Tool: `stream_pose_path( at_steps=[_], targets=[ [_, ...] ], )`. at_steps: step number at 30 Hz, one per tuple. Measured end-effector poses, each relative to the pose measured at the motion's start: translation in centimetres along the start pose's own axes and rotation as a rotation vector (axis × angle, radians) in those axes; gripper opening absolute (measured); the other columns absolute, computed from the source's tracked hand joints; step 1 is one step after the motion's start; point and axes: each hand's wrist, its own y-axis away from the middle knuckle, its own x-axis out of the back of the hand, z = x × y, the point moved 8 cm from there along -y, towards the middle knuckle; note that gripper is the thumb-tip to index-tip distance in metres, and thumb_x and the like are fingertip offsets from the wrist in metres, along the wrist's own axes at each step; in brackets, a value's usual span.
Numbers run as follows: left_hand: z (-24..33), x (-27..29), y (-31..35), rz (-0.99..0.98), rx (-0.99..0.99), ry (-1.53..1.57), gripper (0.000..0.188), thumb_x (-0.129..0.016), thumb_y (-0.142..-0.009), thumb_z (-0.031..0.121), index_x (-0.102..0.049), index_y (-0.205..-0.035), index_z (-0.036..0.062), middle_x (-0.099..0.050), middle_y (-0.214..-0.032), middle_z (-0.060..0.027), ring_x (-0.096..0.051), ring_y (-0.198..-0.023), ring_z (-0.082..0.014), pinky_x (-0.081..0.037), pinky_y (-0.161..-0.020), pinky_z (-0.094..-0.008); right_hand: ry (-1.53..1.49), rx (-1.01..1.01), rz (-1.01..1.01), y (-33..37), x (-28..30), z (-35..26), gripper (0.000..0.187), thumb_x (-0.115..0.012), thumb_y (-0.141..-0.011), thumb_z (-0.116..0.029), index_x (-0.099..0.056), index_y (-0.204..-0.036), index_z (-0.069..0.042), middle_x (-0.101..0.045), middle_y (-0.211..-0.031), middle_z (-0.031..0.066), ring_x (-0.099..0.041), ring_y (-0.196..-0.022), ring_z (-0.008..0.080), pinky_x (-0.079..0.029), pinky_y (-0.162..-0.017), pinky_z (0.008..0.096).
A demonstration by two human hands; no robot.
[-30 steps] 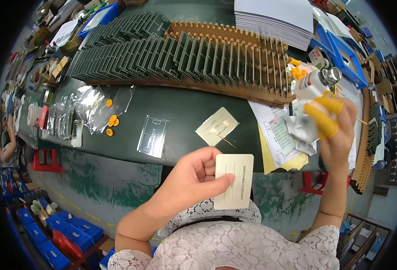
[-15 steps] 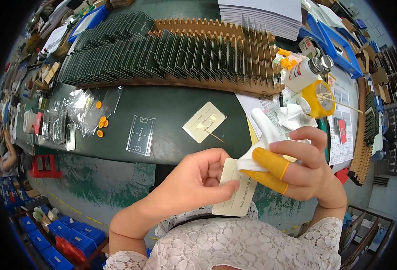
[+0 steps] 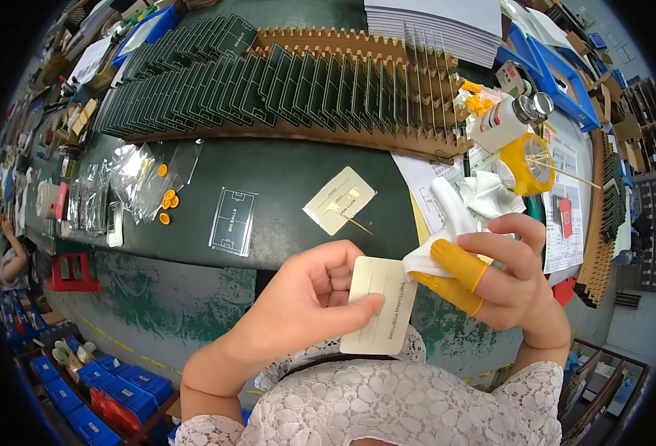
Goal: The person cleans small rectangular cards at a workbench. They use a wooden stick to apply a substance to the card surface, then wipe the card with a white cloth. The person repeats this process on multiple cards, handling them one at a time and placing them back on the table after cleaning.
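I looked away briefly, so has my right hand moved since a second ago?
Yes: judged against the white bottle, your right hand has come leftward and closer to your body, its white cloth now near the cream card.

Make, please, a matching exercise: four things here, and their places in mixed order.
1. Lower cream card
2. Yellow finger covers
3. Row of green cards
4. Stack of white sheets

A. set in the slotted brown rack
B. on the table, beyond the rack
C. held by the left hand
D. worn on the right hand

Pairs: 1-C, 2-D, 3-A, 4-B
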Motion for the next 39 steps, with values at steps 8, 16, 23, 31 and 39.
stream_pose_path(
  at_steps=[8,16,23,31,39],
  targets=[
    [0.4,1.2,0.0,0.034,-0.074,0.011,0.016,-0.063,-0.088,-0.001,-0.057,-0.103,-0.0005,-0.068,-0.099,-0.0064,-0.065,-0.09,-0.0087,-0.052,-0.08,-0.0243,0.055,-0.128,0.031,0.6,0.4,1.2,0.032,-0.08,-0.059,-0.014,-0.072,-0.089,-0.009,-0.061,-0.096,-0.0016,-0.055,-0.094,0.021,-0.043,-0.077,0.0382],
    [1.0,3.0,-0.2,0.148,-0.148,-0.009,0.023,-0.063,-0.089,0.004,-0.057,-0.111,-0.0017,-0.067,-0.105,-0.0066,-0.064,-0.096,-0.011,-0.05,-0.086,-0.0274,0.071,-0.213,-0.018,0.9,0.2,2.4,0.029,-0.071,-0.067,-0.013,-0.074,-0.096,-0.015,-0.062,-0.101,0.0014,-0.052,-0.094,0.0243,-0.042,-0.079,0.0395],
    [0.7,3.5,-0.5,0.227,-0.146,0.083,0.029,-0.066,-0.086,0.006,-0.058,-0.113,-0.0025,-0.068,-0.104,-0.0087,-0.065,-0.093,-0.0117,-0.051,-0.084,-0.0262,0.066,-0.247,0.028,0.6,-0.1,2.7,0.03,-0.072,-0.063,-0.011,-0.075,-0.094,-0.011,-0.064,-0.099,0.0029,-0.054,-0.09,0.0233,-0.041,-0.077,0.0381],
    [0.3,3.4,-0.5,0.184,-0.291,-0.276,0.031,-0.066,-0.082,-0.001,-0.054,-0.11,0.0002,-0.066,-0.099,-0.0052,-0.063,-0.088,-0.0099,-0.051,-0.082,-0.0268,0.089,-0.274,0.021,0.5,0.1,2.9,0.032,-0.067,-0.064,-0.01,-0.076,-0.095,-0.011,-0.064,-0.098,0.0037,-0.052,-0.089,0.0238,-0.04,-0.077,0.0368],
    [4.2,2.5,1.9,0.429,-0.561,-0.711,0.015,-0.072,-0.075,0.0,-0.063,-0.086,0.0009,-0.065,-0.08,-0.0021,-0.057,-0.073,-0.0107,-0.047,-0.068,-0.025,-0.206,-0.482,0.182,1.7,0.4,5.6,0.028,-0.068,-0.072,-0.002,-0.074,-0.098,-0.008,-0.064,-0.095,0.0065,-0.052,-0.088,0.0261,-0.04,-0.077,0.0362]
  ],
)
